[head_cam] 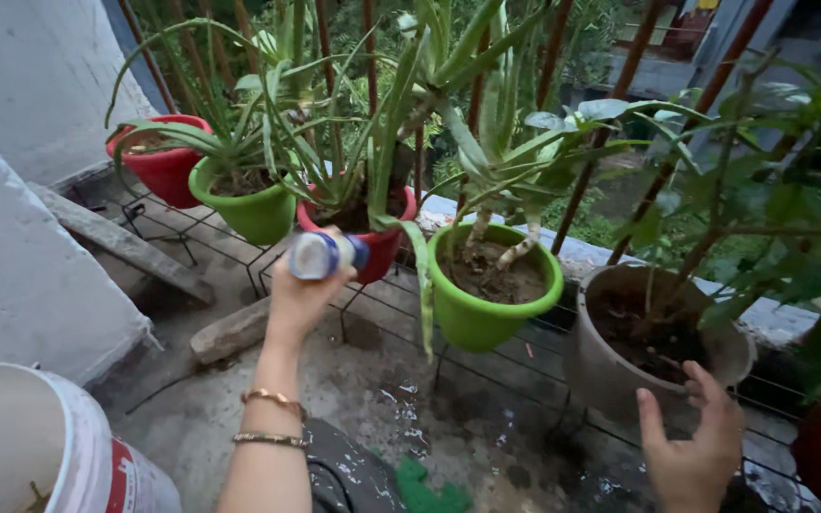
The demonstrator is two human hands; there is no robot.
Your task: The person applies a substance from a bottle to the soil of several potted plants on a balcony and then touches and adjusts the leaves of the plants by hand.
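Rough concrete floor [239, 399], damp and stained, runs along a wire mesh ledge [401, 313] where a row of potted plants stands against rust-coloured railing bars [620, 90].

Near the middle of that ledge the left hand [301, 299] is raised with its fingers wrapped fully around a small blue and white bottle [327, 255], which lies tipped on its side, its blurred end pointing left. Two thin gold bangles [273, 418] circle that wrist. The bottle is held just in front of a red pot [387, 242] of long-leaved aloe, right at the pot's near rim; whether it touches the pot I cannot tell.

To the right of the red pot, close beside it, a bright green pot [486, 318] holds soil and a thicker aloe. Further right a grey pot [610, 375] with dark soil carries a leafy shrub. The right hand [691, 446] hangs low at the near side of this grey pot, palm up and fingers spread loosely apart, grasping nothing; it looks just clear of the pot's wall.

Left of the red pot sits a second green pot [258, 214], and beyond it, toward the far left end of the ledge, another red pot [168, 171]. A white bucket [68, 446] stands at the bottom left corner beside a whitewashed wall [21, 266]. A green scrap [425, 489] lies on the floor near the lower edge.
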